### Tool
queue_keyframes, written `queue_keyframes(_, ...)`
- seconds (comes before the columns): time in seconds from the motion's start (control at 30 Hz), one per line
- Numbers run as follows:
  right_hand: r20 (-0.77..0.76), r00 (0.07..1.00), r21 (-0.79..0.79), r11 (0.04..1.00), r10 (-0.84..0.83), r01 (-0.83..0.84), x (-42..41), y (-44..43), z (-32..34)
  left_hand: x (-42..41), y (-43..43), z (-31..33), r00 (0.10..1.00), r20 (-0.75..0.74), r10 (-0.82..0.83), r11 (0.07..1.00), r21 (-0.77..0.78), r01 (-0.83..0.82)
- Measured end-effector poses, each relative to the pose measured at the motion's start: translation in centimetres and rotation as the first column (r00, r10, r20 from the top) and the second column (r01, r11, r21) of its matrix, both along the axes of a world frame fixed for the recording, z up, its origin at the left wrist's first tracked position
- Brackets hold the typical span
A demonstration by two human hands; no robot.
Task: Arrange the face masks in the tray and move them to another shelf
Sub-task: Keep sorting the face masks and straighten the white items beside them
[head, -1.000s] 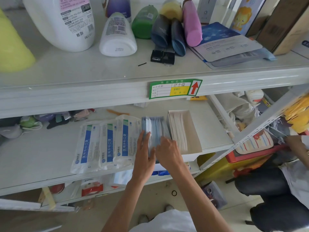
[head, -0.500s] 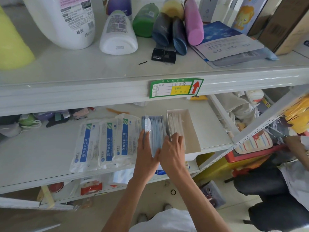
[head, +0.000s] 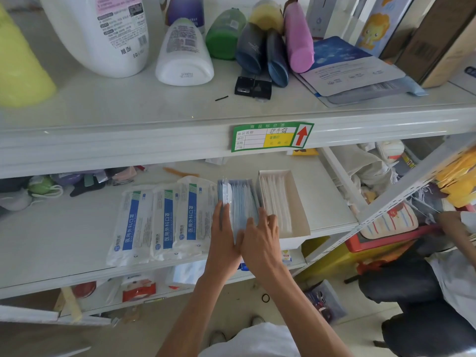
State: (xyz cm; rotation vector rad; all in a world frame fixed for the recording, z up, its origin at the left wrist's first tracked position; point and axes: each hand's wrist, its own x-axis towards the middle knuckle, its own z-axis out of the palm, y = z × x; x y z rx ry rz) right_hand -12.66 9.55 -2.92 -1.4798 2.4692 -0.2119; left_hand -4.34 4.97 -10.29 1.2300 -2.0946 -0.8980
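Both hands are pressing a stack of blue face masks [head: 242,202] between flat palms, my left hand [head: 223,233] and right hand [head: 261,237] flanking it on the middle shelf [head: 64,243]; white tray [head: 296,202] is sitting just beside.

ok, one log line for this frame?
phase: squaring stack | left hand: pressing blue masks | right hand: opposite side | tray: beside, white masks inside | shelf: middle

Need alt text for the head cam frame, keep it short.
Both hands, left hand and right hand, press a stack of blue face masks upright between them on the middle shelf, beside an open white tray; white mask packs lie left.
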Motion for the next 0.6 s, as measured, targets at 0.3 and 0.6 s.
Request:
queue_keyframes(0.3,0.353,0.931,0.003,0.995,-0.096,0.101,1.0,-1.7,0.3,0.2,0.0,0.7,0.999,0.046,-0.019,1.000,-0.011,0.019)
queue_keyframes(0.6,0.519,0.806,0.025,0.947,-0.285,0.319,0.3,-3.0,0.6,0.4,-0.1,0.5,0.999,-0.047,-0.020,0.996,0.086,0.024)
